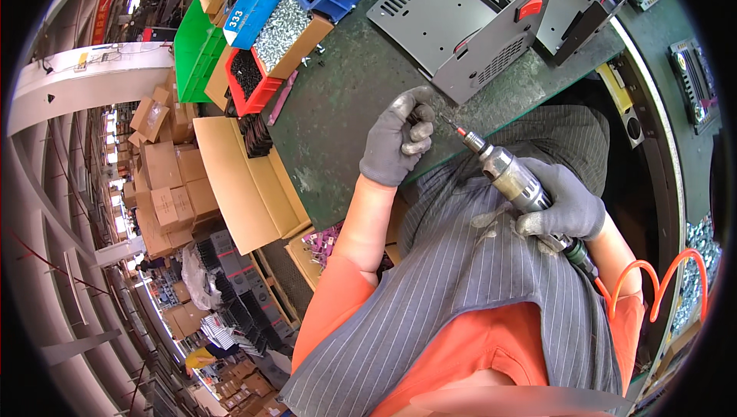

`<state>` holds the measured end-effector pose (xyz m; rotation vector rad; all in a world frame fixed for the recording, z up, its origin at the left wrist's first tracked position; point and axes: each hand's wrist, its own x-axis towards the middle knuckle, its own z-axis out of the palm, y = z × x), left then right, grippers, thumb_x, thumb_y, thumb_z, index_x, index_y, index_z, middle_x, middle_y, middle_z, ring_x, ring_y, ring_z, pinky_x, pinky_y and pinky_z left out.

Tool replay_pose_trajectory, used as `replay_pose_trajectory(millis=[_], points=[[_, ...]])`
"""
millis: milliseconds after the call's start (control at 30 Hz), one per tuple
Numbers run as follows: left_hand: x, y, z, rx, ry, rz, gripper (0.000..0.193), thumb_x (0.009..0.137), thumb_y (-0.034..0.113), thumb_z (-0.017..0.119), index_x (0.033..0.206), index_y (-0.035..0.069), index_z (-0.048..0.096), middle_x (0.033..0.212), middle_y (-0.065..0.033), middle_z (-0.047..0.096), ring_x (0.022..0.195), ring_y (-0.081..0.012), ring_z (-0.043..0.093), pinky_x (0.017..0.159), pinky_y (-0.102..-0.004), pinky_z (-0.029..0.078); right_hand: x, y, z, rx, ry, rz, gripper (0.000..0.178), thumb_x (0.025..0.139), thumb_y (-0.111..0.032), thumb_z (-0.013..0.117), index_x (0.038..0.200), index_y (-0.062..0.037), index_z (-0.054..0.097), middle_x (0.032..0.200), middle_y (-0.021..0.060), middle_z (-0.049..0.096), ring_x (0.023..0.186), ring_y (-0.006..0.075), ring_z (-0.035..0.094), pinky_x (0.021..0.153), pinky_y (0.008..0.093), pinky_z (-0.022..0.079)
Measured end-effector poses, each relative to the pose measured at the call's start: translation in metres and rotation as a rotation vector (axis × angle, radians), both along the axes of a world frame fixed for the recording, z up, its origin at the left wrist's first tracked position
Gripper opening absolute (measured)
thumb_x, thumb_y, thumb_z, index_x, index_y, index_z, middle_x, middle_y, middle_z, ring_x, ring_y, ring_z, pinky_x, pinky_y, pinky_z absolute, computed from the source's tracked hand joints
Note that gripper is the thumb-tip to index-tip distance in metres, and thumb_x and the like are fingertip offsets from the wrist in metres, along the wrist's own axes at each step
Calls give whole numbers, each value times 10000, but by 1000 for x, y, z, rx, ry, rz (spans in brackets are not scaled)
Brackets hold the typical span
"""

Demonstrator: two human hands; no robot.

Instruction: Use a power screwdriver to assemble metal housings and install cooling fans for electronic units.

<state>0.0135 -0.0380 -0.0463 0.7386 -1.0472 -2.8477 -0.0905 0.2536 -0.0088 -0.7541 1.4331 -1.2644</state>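
Observation:
My right hand (570,201), in a grey glove, is wrapped round a pneumatic screwdriver (513,178) with a dark metal body. Its bit points up and left over the front edge of the workbench (330,141). A coiled orange air hose (652,271) leads from its rear end. Close to the bit tip is my left hand (396,139), also gloved, with fingers curled inward. Whatever those fingers hold, if anything, is too small to make out. Just beyond them stands a bent grey sheet-metal housing (437,18) with vent slots and a red rocker switch (530,7).
Silver screws fill a cardboard box (307,41) at the back left, beside a red bin (265,96), a blue bin (338,3) and a green bin (192,56). An open carton (246,187) adjoins the bench's left side. Another metal housing (576,33) stands at right.

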Motion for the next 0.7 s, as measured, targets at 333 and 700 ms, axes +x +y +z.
replay_pose_trajectory(millis=[333, 700], points=[[10, 15, -2, 80, 1, 34, 398, 1015, 132, 489, 1382, -21, 503, 1060, -66, 619, 703, -91, 512, 507, -182, 385, 3, 1, 1, -17, -105, -11, 780, 662, -334, 890, 1285, -1, 561, 1007, 71, 654, 882, 163, 618, 814, 320, 508], [9, 36, 10, 479, 186, 100, 366, 1042, 116, 418, 1383, 14, 504, 1214, -109, 672, 494, -34, 454, 431, -172, 405, 6, 7, -9, -55, -177, 25, 745, 694, -308, 875, 1290, 5, 556, 1017, 80, 665, 898, 156, 632, 811, 317, 511]])
